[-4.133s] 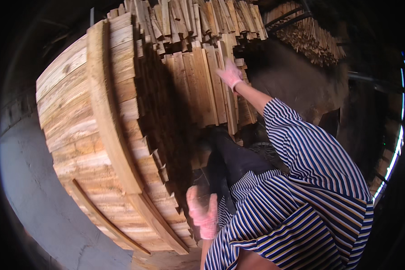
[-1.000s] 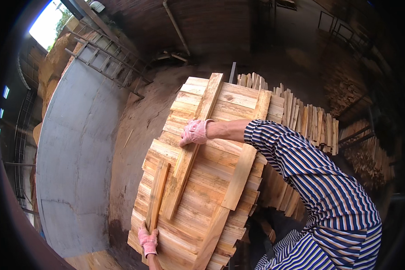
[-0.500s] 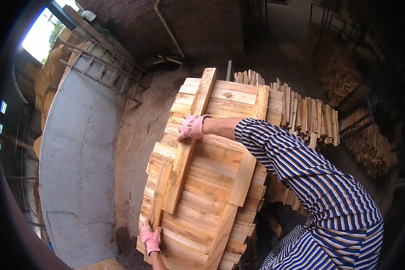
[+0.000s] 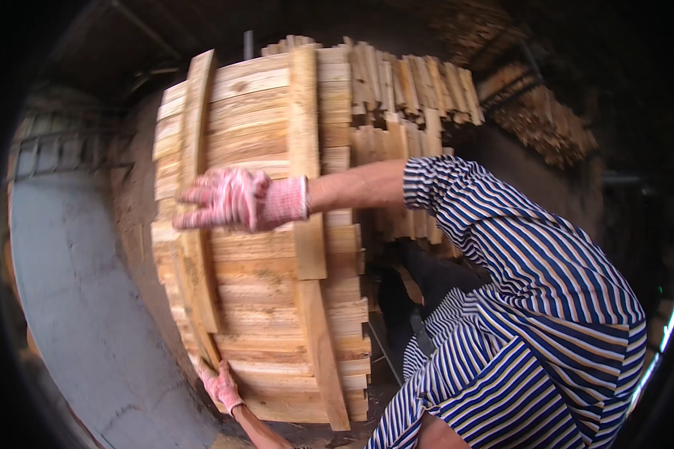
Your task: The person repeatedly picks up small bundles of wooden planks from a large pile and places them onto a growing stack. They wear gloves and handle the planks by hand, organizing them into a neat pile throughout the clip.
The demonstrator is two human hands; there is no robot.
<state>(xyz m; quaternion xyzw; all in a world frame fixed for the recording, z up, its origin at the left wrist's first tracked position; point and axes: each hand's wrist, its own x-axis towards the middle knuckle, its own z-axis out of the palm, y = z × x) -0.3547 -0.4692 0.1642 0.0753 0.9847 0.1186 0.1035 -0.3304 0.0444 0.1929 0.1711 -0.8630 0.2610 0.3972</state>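
Clearly, the head view held one large wooden panel (image 4: pixel 262 247) built of many horizontal slats, stood up on edge, with three lengthwise battens showing across its face: a curved one (image 4: pixel 195 150) near the left edge, a straight upper one (image 4: pixel 305 150) nearer the right edge, and a lower one (image 4: pixel 323 352) running down from it toward the bottom. Behind the panel rose one stack of upright loose boards (image 4: pixel 404 97), and further right a second heap of timber (image 4: pixel 547 120) lay in shadow. Two gloved hands showed, both in pink-and-white knit gloves.

The right hand (image 4: pixel 236 200) reached in from the striped sleeve (image 4: pixel 517 247), its fingers stretched out flat and close together, pointing left. It lay across the panel's face, the fingertips over the curved batten and the wrist over the straight upper one; it gripped nothing that could be seen.

The left hand (image 4: pixel 219 383) sat low at the panel's bottom left corner, fingers curled against the lower end of the curved batten. How tightly it gripped could not be told.

The panel stood in front of the person, between both hands, beside a grey concrete wall (image 4: pixel 75 314) on the left.
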